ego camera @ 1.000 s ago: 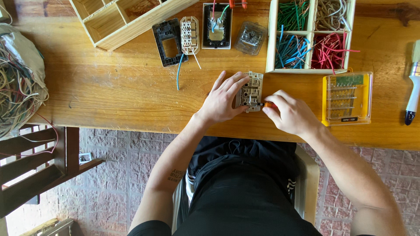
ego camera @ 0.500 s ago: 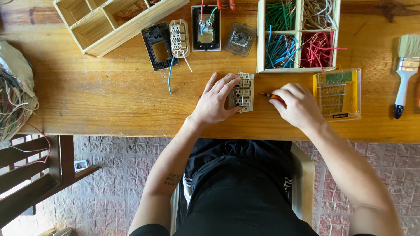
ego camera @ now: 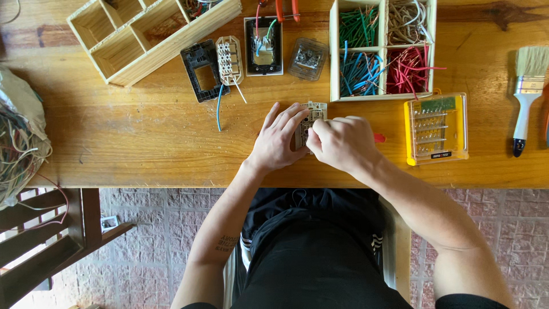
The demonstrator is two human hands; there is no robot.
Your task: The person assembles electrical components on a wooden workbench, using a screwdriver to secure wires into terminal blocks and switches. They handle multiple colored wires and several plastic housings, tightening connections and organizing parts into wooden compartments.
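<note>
The switch module (ego camera: 311, 117), a pale ribbed plastic block, lies flat on the wooden table (ego camera: 143, 149) near its front edge, with brick-patterned paving below and a dark wooden chair (ego camera: 51, 246) at lower left. Sweeping across from the left: a sack of tangled wires (ego camera: 17, 143) at the table's end, then an open wooden divider box (ego camera: 143, 34), a black frame (ego camera: 200, 71), a cream switch insert (ego camera: 230, 60) trailing a blue wire, a white-framed socket back (ego camera: 263, 46) and a clear plastic cover (ego camera: 307, 58). Now the centre: the left hand (ego camera: 277, 140) lies spread, fingers flat along the module's left side, pinning it down. The right hand (ego camera: 343, 143) is curled closed over the module's right half, gripping a red-handled tool (ego camera: 380, 138) whose tip is hidden. Beyond, a wooden tray (ego camera: 334, 57) holds green, tan, blue and red wire offcuts, then a yellow bit case (ego camera: 437, 129), glossy and clear-lidded, and a paintbrush (ego camera: 526, 94).
</note>
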